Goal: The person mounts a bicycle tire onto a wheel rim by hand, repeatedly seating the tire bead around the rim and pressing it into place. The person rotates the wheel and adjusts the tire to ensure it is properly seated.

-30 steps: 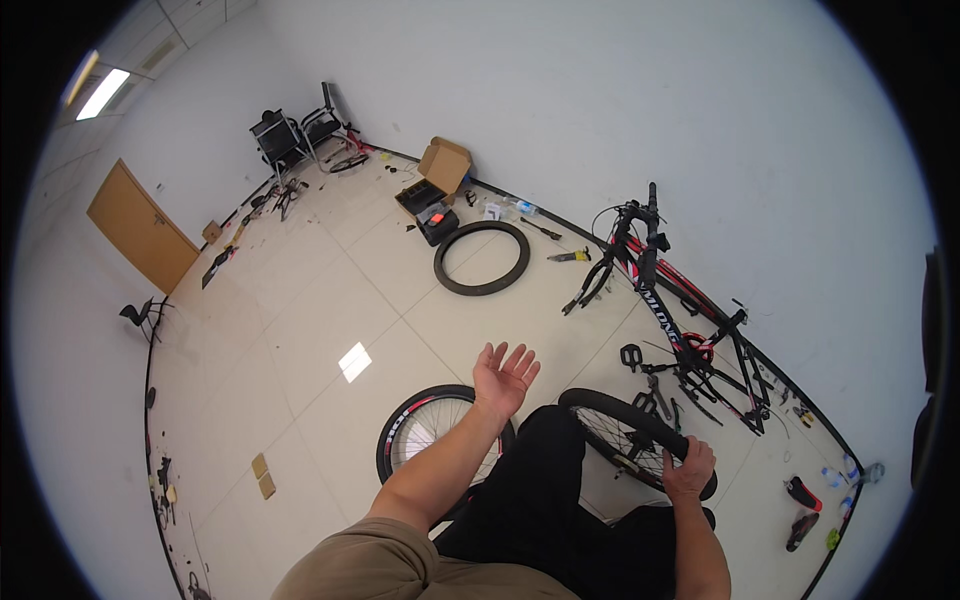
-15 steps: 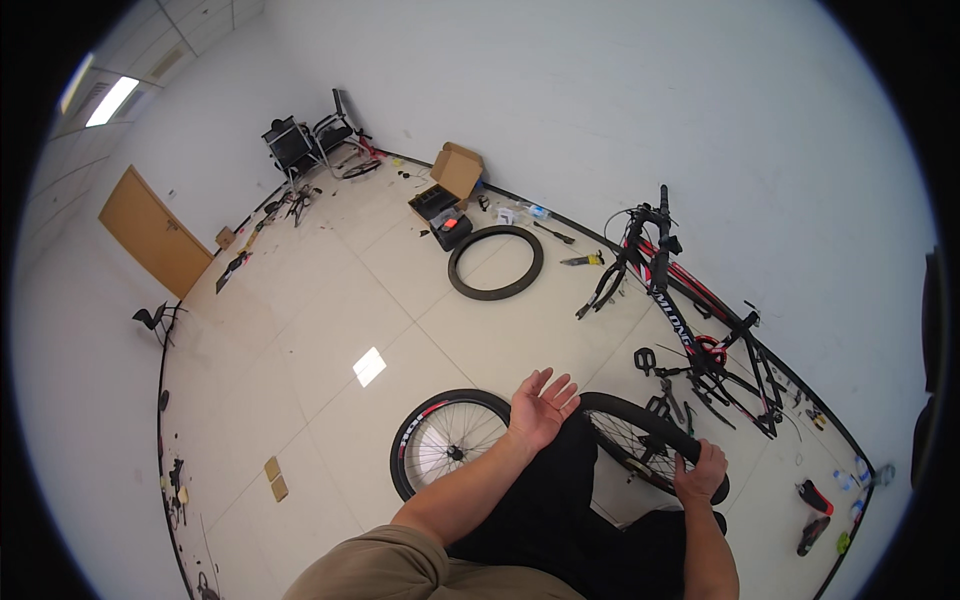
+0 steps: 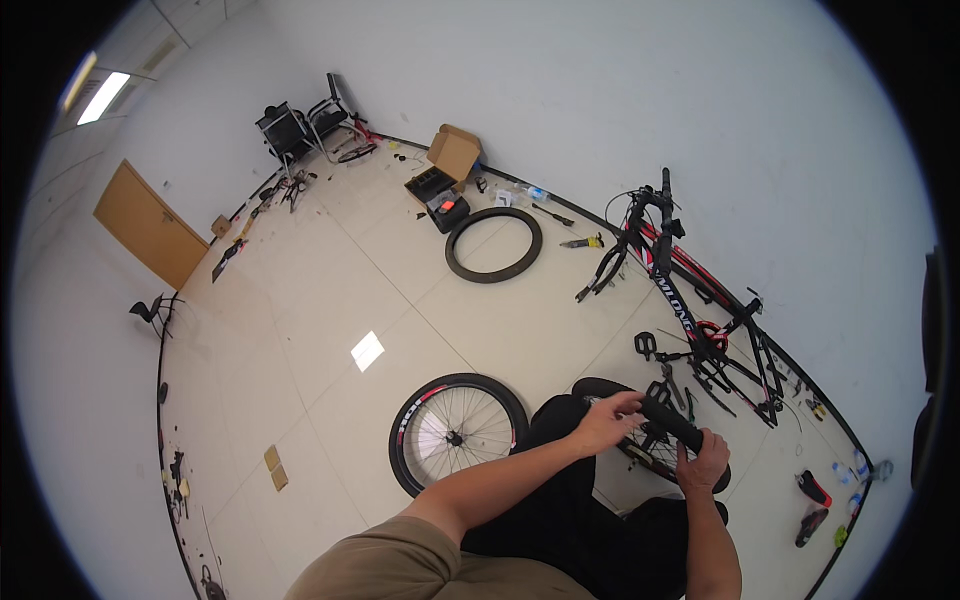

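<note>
A spoked bicycle wheel with a black tyre (image 3: pixel 672 424) leans against my legs, partly hidden by my hands and dark trousers. My right hand (image 3: pixel 704 463) is wrapped round the tyre on its near right side. Across the tyre's upper part lies my left hand (image 3: pixel 606 424), its fingers on the far side and thumb on the near side. To the left, a second wheel (image 3: pixel 402 449) with red and white rim markings rests flat on the floor, its right edge close to my knee.
A black and red bicycle frame (image 3: pixel 680 305) without wheels leans by the right wall. Pedals and cranks (image 3: pixel 648 346) lie near it. Farther off are a loose tyre (image 3: pixel 456 262), a yellow-handled tool (image 3: pixel 583 242), a cardboard box (image 3: pixel 455 152) and chairs (image 3: pixel 285 132). A saddle (image 3: pixel 812 488) lies right.
My left hand has moved right and down from open, palm up above my knee, onto the tyre. The right hand keeps its hold in nearly the same place.
</note>
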Motion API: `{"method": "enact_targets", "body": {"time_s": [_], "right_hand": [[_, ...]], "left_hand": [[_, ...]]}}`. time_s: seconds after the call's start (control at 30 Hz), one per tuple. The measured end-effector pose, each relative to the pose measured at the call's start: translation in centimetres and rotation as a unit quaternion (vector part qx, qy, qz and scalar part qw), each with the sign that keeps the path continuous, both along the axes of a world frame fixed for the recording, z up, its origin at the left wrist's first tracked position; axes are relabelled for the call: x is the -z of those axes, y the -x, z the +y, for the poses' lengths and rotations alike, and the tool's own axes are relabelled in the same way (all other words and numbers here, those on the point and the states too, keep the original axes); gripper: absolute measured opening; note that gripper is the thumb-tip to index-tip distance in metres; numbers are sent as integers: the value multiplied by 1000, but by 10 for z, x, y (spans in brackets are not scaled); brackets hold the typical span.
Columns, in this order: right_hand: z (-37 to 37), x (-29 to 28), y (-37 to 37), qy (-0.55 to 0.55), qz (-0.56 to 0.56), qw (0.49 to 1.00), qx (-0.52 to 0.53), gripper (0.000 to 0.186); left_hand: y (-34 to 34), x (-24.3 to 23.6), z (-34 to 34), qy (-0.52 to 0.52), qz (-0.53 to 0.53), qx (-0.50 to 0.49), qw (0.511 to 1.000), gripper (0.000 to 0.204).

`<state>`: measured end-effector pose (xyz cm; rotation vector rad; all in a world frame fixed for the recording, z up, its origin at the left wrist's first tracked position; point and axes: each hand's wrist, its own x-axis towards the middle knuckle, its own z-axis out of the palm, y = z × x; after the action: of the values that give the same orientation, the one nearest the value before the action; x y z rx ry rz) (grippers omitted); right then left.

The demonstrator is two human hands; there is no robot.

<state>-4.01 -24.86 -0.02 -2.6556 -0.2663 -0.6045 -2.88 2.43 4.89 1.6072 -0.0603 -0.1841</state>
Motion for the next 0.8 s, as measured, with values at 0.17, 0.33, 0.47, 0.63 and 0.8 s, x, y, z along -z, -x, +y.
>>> {"method": "enact_targets", "body": {"time_s": [0.17, 0.33, 0.47, 0.63, 0.8], "right_hand": [[1, -2, 0, -15, -17, 1000, 2, 53], [5, -7, -4, -30, -7, 999, -18, 58], [7, -9, -3, -36, 11, 999, -33, 60], [2, -8, -8, -35, 12, 999, -37, 55], [7, -14, -9, -47, 1, 998, -39, 52]], "left_hand": [[-13, -15, -24, -386, -222, 140, 885, 71], [-31, 3, -27, -443, -293, 105, 841, 72], [-40, 26, -19, -393, -278, 124, 868, 61], [-44, 30, -23, -384, -291, 120, 868, 59], [-45, 35, -22, -380, -278, 113, 875, 56]]}}
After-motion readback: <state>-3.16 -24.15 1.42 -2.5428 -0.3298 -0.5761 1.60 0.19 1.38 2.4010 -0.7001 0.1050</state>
